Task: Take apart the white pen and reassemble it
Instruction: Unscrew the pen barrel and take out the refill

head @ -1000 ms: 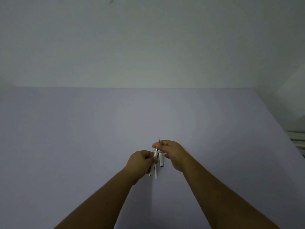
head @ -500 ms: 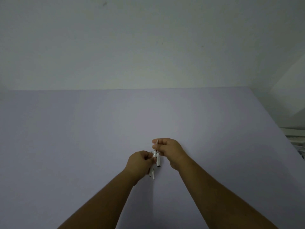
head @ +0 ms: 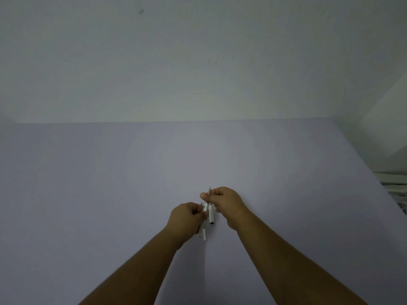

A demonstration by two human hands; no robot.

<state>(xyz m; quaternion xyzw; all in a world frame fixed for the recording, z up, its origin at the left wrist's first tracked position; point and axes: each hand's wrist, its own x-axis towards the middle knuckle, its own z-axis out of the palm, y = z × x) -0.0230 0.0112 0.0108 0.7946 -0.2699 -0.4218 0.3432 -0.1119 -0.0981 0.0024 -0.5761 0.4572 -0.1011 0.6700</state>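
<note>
Hands met over the lavender bench [head: 110, 194], toward six o'clock of its centre. Left hand [head: 187, 219] pinched the white pen [head: 206, 206] from seven o'clock; right hand [head: 224, 201] gripped its tip end at one o'clock, a loose white barrel piece [head: 211, 216] hanging just beside.

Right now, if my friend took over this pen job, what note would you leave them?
Left hand: closed on white pen parts; a thin white piece sticks out below it.
Right hand: pinching the pen's front section, tip pointing away; a short white piece hangs under its grip.
Both are held above the lilac table.
Done: pen is apart.
Left: fit the pieces back together. Which piece goes first is too small to tell.
</note>
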